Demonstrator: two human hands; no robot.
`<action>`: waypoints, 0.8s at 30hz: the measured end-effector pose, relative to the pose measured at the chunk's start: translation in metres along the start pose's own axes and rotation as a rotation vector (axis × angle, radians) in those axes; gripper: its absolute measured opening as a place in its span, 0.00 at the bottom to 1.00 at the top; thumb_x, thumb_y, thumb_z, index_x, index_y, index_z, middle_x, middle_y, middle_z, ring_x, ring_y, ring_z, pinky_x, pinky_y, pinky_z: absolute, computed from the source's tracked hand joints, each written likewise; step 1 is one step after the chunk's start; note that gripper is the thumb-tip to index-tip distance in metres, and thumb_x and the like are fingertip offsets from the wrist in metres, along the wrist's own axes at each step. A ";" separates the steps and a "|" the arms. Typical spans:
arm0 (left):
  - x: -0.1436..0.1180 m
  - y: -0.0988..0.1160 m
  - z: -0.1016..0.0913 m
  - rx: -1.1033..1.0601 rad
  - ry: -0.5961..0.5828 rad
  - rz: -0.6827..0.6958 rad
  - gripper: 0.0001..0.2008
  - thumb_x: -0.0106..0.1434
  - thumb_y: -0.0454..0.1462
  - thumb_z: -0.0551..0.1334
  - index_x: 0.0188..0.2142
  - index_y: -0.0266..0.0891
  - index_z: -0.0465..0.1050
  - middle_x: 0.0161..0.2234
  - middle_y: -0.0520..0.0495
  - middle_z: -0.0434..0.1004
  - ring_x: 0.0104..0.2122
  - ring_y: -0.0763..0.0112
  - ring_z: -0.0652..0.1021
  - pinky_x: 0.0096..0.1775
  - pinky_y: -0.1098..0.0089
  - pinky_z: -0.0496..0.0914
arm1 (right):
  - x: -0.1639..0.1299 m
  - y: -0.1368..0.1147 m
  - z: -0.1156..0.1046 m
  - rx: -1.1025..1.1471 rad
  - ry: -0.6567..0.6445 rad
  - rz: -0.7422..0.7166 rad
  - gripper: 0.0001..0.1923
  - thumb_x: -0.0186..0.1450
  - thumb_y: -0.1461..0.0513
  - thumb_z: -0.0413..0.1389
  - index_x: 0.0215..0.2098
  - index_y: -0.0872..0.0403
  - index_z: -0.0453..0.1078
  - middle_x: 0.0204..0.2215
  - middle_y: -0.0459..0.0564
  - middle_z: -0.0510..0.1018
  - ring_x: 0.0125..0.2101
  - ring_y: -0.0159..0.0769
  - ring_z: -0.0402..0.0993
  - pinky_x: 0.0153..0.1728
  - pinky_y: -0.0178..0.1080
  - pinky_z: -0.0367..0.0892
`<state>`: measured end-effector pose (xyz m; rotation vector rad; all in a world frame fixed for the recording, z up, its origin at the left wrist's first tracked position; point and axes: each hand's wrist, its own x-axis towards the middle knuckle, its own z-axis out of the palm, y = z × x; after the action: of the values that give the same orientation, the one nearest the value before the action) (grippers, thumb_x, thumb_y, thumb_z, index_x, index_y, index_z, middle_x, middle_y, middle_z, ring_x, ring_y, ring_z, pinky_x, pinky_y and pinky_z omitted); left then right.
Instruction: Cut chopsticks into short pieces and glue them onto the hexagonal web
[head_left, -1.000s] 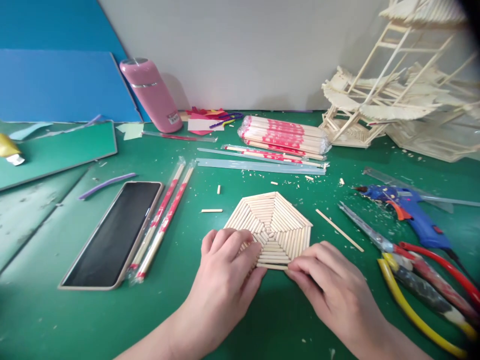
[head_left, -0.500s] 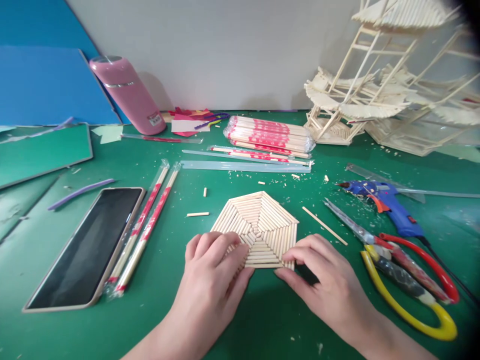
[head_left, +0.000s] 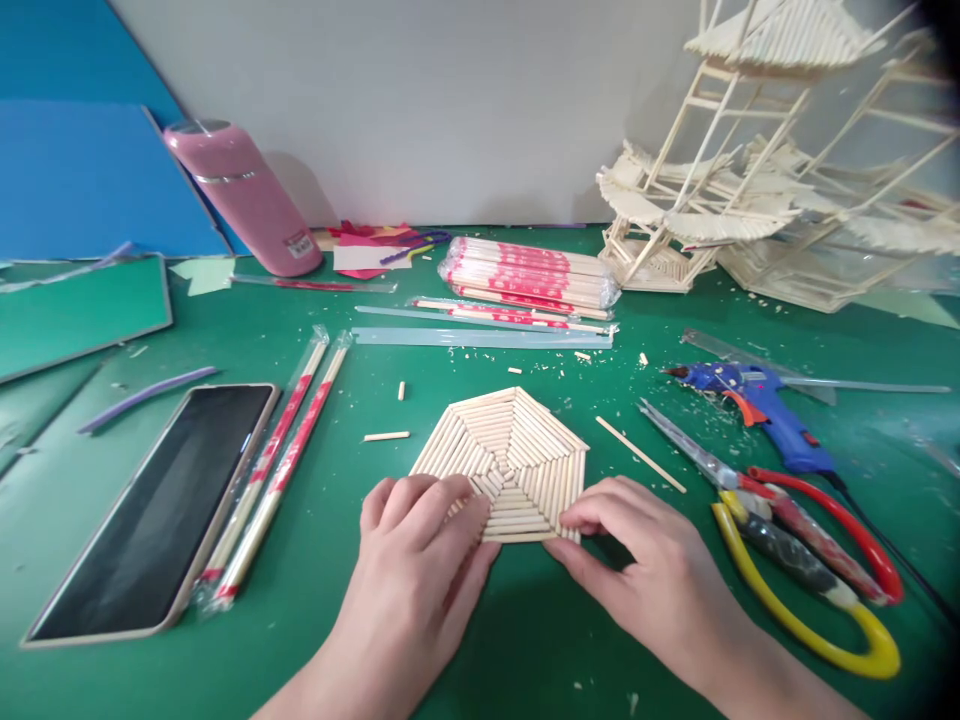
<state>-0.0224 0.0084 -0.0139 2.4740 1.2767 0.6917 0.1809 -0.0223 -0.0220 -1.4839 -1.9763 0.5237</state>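
Observation:
A many-sided panel of thin wooden sticks (head_left: 517,450) lies on the green table in front of me, its sticks set in rings around a small centre. My left hand (head_left: 424,550) covers the panel's near left part, fingers curled over it and thumb at the near edge. At the near right corner, my right hand (head_left: 637,560) pinches the panel between thumb and forefinger. The left fingertips partly hide that side of the panel. Just right of it lies a loose stick (head_left: 641,454); a shorter piece (head_left: 387,436) rests to its left.
To the right are a blue glue gun (head_left: 757,400) and pliers (head_left: 787,540) with red and yellow handles. A phone (head_left: 157,510) and wrapped chopsticks (head_left: 289,460) lie left. Behind stand a pink bottle (head_left: 251,200), a chopstick bundle (head_left: 529,272) and a stick-built tower (head_left: 720,170).
The whole view has shifted slightly, so most things appear a little further left. Both hands keep the same hold on the stick panel.

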 end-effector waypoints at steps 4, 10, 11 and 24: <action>0.000 -0.002 0.002 -0.006 0.018 0.022 0.08 0.59 0.32 0.58 0.38 0.41 0.69 0.37 0.46 0.72 0.36 0.63 0.68 0.38 0.60 0.60 | 0.004 -0.003 -0.003 0.019 -0.061 0.078 0.03 0.60 0.63 0.56 0.28 0.52 0.67 0.24 0.43 0.70 0.27 0.31 0.66 0.27 0.34 0.61; -0.004 -0.002 0.002 -0.027 0.012 0.029 0.08 0.59 0.30 0.58 0.38 0.40 0.69 0.37 0.46 0.72 0.36 0.63 0.68 0.39 0.59 0.59 | 0.011 -0.007 -0.006 0.050 -0.139 0.216 0.05 0.56 0.63 0.59 0.24 0.51 0.66 0.22 0.40 0.68 0.23 0.27 0.66 0.23 0.31 0.60; -0.004 -0.002 0.002 -0.031 0.008 0.026 0.08 0.59 0.30 0.58 0.39 0.40 0.69 0.37 0.46 0.72 0.36 0.63 0.68 0.39 0.59 0.59 | 0.012 -0.007 -0.006 0.052 -0.149 0.224 0.06 0.56 0.63 0.59 0.24 0.51 0.66 0.22 0.40 0.68 0.23 0.27 0.66 0.23 0.31 0.60; -0.002 0.002 0.000 -0.069 0.017 -0.024 0.08 0.59 0.31 0.58 0.36 0.44 0.71 0.37 0.47 0.71 0.36 0.64 0.67 0.38 0.60 0.60 | 0.020 -0.007 -0.013 -0.036 -0.262 0.215 0.07 0.57 0.61 0.57 0.22 0.51 0.65 0.20 0.39 0.69 0.21 0.27 0.64 0.22 0.31 0.60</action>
<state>-0.0217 0.0057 -0.0135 2.3988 1.2641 0.7396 0.1806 -0.0060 -0.0034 -1.7370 -2.0395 0.8142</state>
